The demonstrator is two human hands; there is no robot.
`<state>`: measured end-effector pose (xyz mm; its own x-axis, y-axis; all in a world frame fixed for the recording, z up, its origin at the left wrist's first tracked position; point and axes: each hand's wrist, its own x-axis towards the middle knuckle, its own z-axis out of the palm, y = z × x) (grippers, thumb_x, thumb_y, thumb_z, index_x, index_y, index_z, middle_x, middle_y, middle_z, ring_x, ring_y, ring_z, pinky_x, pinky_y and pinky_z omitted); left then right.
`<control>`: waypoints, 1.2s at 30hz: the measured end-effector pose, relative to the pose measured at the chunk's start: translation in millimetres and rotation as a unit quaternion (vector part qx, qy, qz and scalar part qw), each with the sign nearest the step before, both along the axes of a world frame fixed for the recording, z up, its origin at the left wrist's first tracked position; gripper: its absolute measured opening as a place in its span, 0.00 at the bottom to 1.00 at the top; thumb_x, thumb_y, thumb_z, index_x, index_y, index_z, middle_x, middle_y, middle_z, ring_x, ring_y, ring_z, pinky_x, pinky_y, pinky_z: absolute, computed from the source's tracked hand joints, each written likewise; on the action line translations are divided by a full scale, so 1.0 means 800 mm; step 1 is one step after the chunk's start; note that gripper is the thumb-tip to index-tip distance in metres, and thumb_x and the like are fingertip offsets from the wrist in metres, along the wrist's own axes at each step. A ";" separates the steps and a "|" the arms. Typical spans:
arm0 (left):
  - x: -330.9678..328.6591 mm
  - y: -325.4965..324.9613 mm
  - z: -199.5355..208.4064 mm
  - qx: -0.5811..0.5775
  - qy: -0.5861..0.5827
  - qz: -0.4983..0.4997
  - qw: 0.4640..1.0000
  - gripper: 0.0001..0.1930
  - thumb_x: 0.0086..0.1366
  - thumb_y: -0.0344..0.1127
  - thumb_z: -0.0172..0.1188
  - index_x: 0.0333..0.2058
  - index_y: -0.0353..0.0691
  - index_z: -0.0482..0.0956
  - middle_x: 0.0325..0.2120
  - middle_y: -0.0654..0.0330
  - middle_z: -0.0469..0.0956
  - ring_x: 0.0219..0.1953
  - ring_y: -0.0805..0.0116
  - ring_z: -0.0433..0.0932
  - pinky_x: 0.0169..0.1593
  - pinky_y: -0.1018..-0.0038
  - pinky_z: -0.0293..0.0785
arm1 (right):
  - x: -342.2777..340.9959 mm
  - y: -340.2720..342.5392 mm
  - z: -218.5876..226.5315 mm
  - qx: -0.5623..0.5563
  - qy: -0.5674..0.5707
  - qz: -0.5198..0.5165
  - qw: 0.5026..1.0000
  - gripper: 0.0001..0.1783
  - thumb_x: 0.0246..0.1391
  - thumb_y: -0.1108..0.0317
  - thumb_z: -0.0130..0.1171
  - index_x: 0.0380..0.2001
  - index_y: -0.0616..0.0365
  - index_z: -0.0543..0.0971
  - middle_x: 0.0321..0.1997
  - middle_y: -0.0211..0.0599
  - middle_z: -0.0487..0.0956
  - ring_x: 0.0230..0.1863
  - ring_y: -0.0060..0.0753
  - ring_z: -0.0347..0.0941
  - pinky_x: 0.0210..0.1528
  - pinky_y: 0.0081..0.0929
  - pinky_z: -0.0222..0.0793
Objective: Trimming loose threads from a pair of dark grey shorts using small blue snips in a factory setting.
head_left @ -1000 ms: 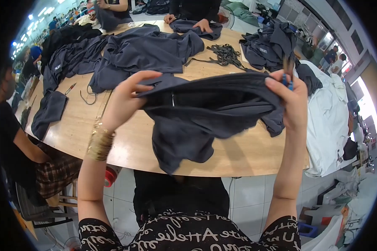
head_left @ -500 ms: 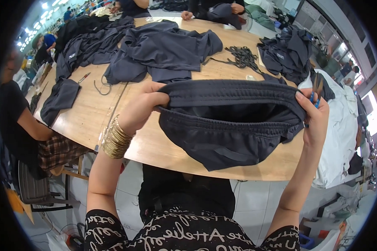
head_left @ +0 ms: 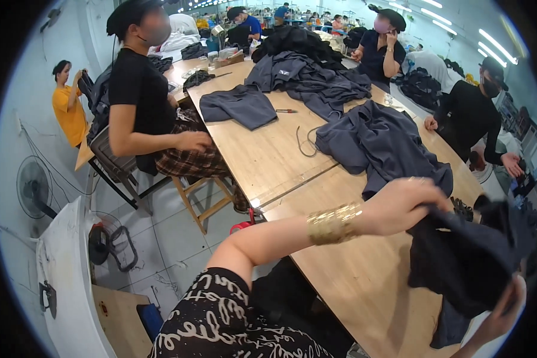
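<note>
Since half a second ago, the dark garment [head_left: 466, 261] has shifted to the right side of our view, which has turned left. We hold this one garment in two hands, stretched and blurred between them above the table [head_left: 346, 271]: our left hand [head_left: 403, 206] pinches its upper left edge with curled fingers, and our right hand [head_left: 508, 305] has its fingers pressed on the lower right edge. The table's near edge slants below our left forearm, and we have bare wood left of the garment, while room beyond our right hand runs out of clear view. Past our left hand lies one crumpled dark garment pile [head_left: 385, 143], near the table's far edge, with a thin cord [head_left: 304, 142] looping beside it. Farther off we count one folded dark piece [head_left: 238, 107], one small red tool [head_left: 287, 111] just beside it, and one long dark heap [head_left: 316, 77] whose layers we cannot count. Three people are close around the table: one seated person [head_left: 138, 101] and two across from us.
</note>
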<state>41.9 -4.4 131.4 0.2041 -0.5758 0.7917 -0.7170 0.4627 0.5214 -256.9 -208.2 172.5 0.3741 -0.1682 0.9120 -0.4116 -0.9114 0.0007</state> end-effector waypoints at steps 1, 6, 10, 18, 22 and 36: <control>0.010 0.013 -0.034 0.041 -0.006 0.004 0.999 0.16 0.50 0.20 0.47 0.37 0.40 0.77 0.35 0.56 0.74 0.43 0.57 0.72 0.48 0.66 0.67 | 0.009 0.018 -0.018 0.029 0.078 0.083 0.993 0.10 0.57 0.79 0.51 0.42 0.67 0.76 0.41 0.41 0.78 0.41 0.31 0.74 0.42 0.23 0.68; 0.034 0.094 -0.173 0.491 0.035 -0.057 0.868 0.11 0.53 0.27 0.54 0.38 0.39 0.77 0.38 0.53 0.72 0.48 0.57 0.70 0.51 0.66 0.68 | 0.038 0.109 -0.158 0.252 0.405 0.283 0.832 0.16 0.36 0.77 0.62 0.34 0.53 0.80 0.30 0.35 0.78 0.32 0.35 0.76 0.33 0.26 0.70; 0.055 0.118 -0.170 0.439 0.122 0.009 0.890 0.09 0.55 0.32 0.59 0.36 0.40 0.80 0.32 0.57 0.77 0.38 0.65 0.76 0.45 0.71 0.71 | 0.040 0.087 -0.149 0.457 0.271 0.204 0.822 0.13 0.41 0.81 0.58 0.33 0.55 0.80 0.28 0.31 0.79 0.27 0.25 0.74 0.28 0.22 0.68; 0.084 -0.051 -0.172 0.385 0.189 0.001 0.903 0.07 0.60 0.28 0.57 0.37 0.37 0.78 0.33 0.62 0.78 0.36 0.73 0.76 0.41 0.78 0.71 | 0.094 -0.051 -0.163 0.561 0.069 0.109 0.818 0.09 0.52 0.70 0.58 0.35 0.63 0.79 0.22 0.29 0.74 0.25 0.16 0.66 0.28 0.16 0.61; 0.122 -0.138 -0.189 0.283 0.034 0.109 0.952 0.14 0.55 0.27 0.59 0.42 0.42 0.76 0.39 0.58 0.73 0.39 0.64 0.73 0.43 0.72 0.71 | 0.156 -0.102 -0.202 0.541 0.127 0.114 0.823 0.14 0.45 0.65 0.63 0.37 0.58 0.80 0.22 0.28 0.74 0.25 0.17 0.68 0.29 0.18 0.63; 0.103 -0.102 -0.161 0.197 -0.024 0.126 0.972 0.05 0.55 0.23 0.56 0.32 0.37 0.77 0.35 0.58 0.76 0.37 0.57 0.76 0.41 0.70 0.73 | 0.215 -0.102 -0.258 0.613 0.030 0.184 0.768 0.07 0.44 0.77 0.61 0.29 0.64 0.76 0.19 0.28 0.74 0.20 0.18 0.70 0.25 0.17 0.64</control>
